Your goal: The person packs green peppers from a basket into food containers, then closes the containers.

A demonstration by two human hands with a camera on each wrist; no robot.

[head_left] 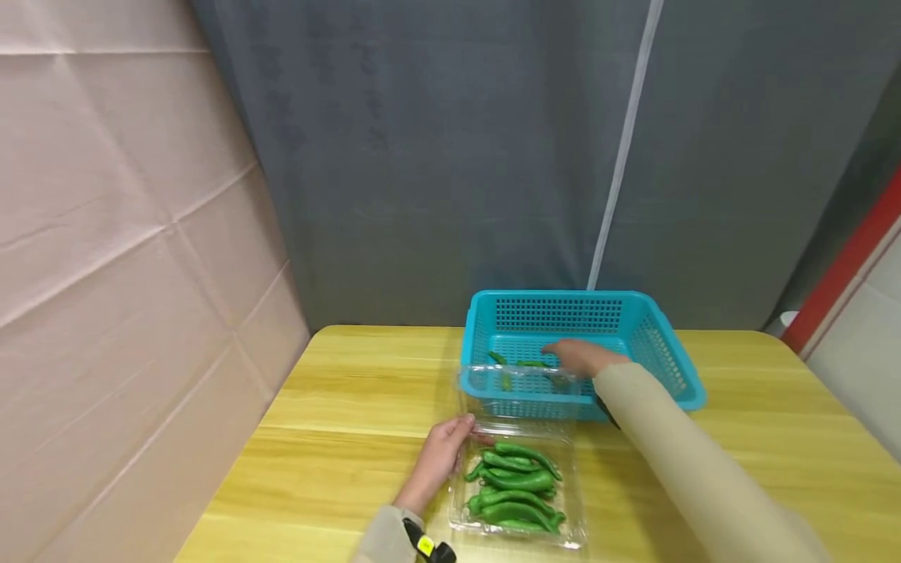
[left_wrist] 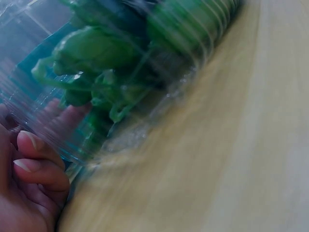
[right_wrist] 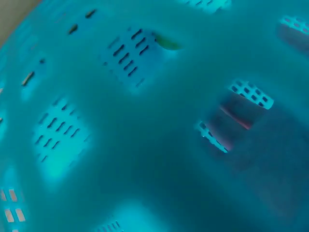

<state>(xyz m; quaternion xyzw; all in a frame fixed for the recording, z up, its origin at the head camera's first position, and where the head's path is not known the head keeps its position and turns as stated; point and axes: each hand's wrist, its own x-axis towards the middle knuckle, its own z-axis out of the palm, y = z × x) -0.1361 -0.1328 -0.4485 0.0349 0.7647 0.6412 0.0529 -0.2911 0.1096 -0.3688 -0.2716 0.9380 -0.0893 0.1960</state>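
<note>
A clear plastic clamshell box (head_left: pixel 579 524) lies on the table with its lid raised at the back, and several green peppers (head_left: pixel 517 481) fill its base. My left hand (head_left: pixel 438 457) grips the box's left side near the hinge. In the left wrist view two curled fingers (left_wrist: pixel 41 166) sit outside the plastic wall, and others show through it. Behind the box, my right hand (head_left: pixel 580 357) reaches down into a blue plastic basket (head_left: pixel 651 313), close over a few loose green peppers (head_left: pixel 533 363). The raised lid overlaps its lower fingers, so I cannot tell whether they hold a pepper.
The basket's perforated wall (right_wrist: pixel 125 121) fills the right wrist view. Both containers stand on a yellow wood-grain table (head_left: pixel 338 438). A dark grey curtain (head_left: pixel 422 172) hangs behind it, and a pale sheet (head_left: pixel 127 234) covers the left side.
</note>
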